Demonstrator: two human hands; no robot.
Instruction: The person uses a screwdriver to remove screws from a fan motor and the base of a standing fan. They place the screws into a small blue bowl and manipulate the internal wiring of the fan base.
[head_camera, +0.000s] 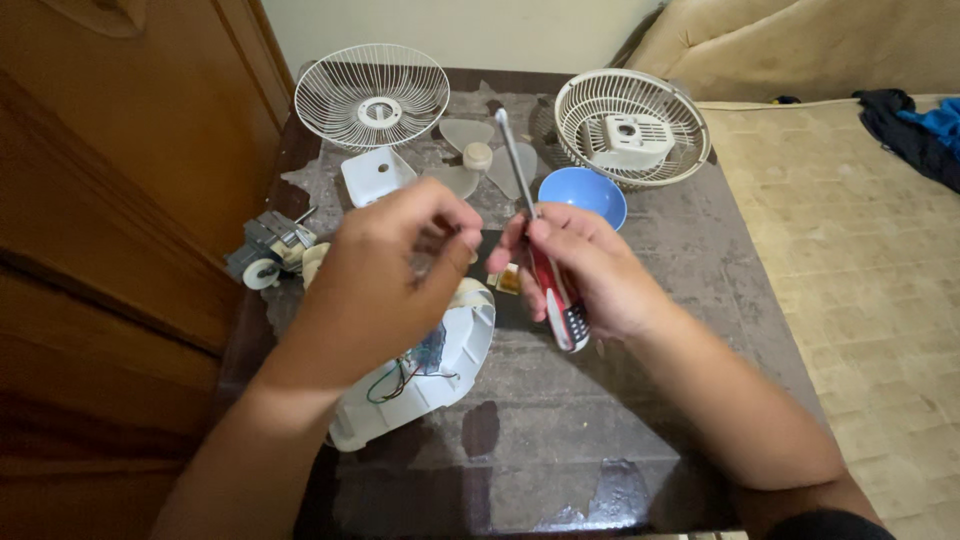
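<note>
Two hands: my right hand grips the red-handled steel screwdriver, shaft pointing away.
Left hand: fingers pinched shut; contents hidden.
Below fingers: white plastic fan housing.
Care: I judge a steady tip matters.

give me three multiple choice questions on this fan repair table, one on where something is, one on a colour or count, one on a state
1. Where does the blue bowl sit?
A. beside the right-hand fan grille
B. on the mat at the right
C. under the white housing

2. How many wire fan grilles lie on the table?
A. one
B. two
C. four

3. What is the right hand doing?
A. lying flat and empty
B. gripping a screwdriver, shaft pointing up
C. lifting the bowl

Answers:
1 A, the bowl's rim nearly meets that grille.
2 B, one grille at the back left, one at the back right.
3 B, its fingers wrap the red handle.
</note>
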